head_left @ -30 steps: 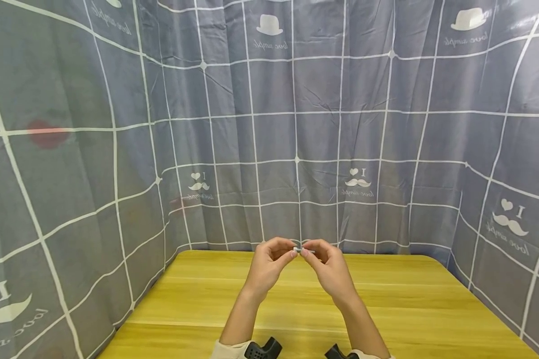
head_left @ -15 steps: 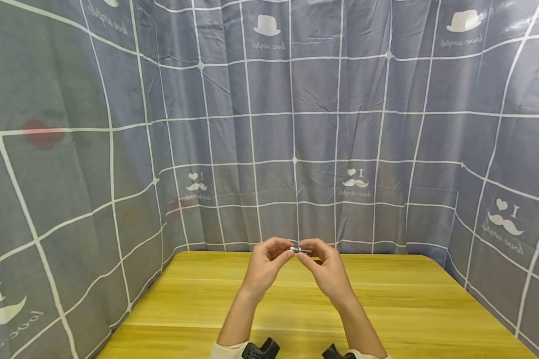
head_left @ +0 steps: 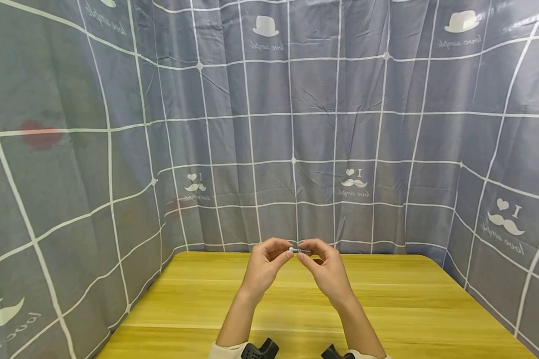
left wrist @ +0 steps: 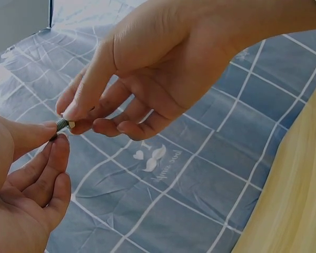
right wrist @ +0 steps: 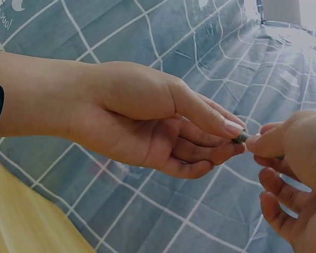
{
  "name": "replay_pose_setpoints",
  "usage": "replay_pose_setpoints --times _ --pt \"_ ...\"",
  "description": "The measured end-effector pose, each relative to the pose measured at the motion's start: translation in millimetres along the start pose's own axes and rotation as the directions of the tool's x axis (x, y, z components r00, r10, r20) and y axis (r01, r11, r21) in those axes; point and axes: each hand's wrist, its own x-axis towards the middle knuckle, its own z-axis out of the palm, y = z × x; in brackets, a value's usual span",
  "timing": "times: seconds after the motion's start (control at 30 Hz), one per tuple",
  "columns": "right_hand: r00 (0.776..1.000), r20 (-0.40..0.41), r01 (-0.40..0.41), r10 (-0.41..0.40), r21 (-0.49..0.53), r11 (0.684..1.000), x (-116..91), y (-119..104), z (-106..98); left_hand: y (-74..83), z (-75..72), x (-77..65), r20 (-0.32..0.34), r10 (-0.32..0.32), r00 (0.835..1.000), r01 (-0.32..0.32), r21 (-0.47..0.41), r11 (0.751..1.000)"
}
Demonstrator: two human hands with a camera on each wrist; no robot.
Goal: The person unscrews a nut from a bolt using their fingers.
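Note:
A small metal bolt (head_left: 295,250) is held level in the air between the two hands, above the table's far edge. The left hand (head_left: 265,269) pinches its head end between thumb and fingertips. From the other side, the right hand (head_left: 329,271) pinches a nut (left wrist: 71,124) on the shank with thumb and index finger. In the left wrist view, the threaded shank (left wrist: 62,124) shows between the fingertips. In the right wrist view, the bolt's far end (right wrist: 280,157) pokes out past the right hand's (right wrist: 300,153) fingers. The fingertips mostly cover the head and nut.
A yellow wood-grain table (head_left: 296,319) lies below the hands. Grey-blue curtains (head_left: 314,134) with white grid lines stand close around its back and sides. Dark wrist devices (head_left: 260,349) sit at both cuffs.
The fingertips of the two hands have drawn slightly apart, so more of the bolt's shank shows between them. Both hands keep their pinch, and the head view has shifted a little.

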Motion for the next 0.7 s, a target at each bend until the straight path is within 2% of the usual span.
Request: replay_pose_setpoints --times 0.27,0.5,0.7 --pt "0.998 0.003 -0.07 0.07 0.007 0.998 0.9 -0.4 -0.1 2.1 0.1 -0.2 0.007 0.006 1.0 -0.006 0.001 1.0" --pt "0.998 0.023 -0.057 0.057 0.016 0.998 0.8 -2.8 0.8 2.3 -0.3 -0.4 0.004 0.006 1.0 -0.006 -0.003 1.0" --pt "0.996 0.014 -0.094 0.094 0.016 0.995 -0.8 -4.4 -0.2 0.9 -0.1 -1.1 0.013 0.012 1.0 -0.012 0.002 1.0"
